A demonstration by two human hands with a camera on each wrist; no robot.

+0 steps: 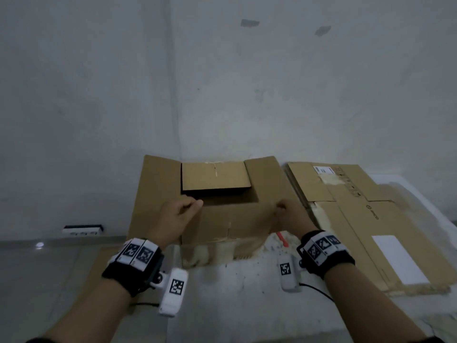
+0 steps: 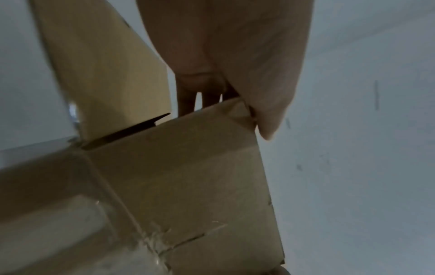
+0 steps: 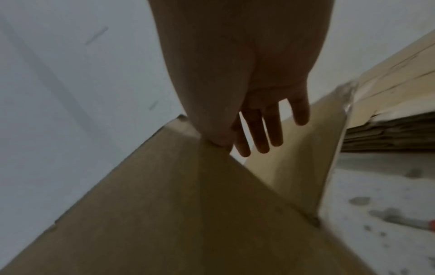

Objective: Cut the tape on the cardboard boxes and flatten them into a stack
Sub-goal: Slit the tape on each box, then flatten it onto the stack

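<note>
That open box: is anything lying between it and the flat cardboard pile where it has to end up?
Nothing visible does. The open box, gripped by the left hand and right hand, stands right beside the flattened stack. The orange-handled cutter lies on the floor nearer the person, off that path.

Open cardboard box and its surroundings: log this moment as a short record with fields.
box: open cardboard box, upright on the floor, flaps spread out, far flap folded inward
left hand: left hand grips the near wall's top edge, fingers inside, thumb outside
right hand: right hand pinches the same edge at the right corner
stack: flattened boxes lie to the right of the box
cutter: red-handled tool on the floor by the right wrist
</note>
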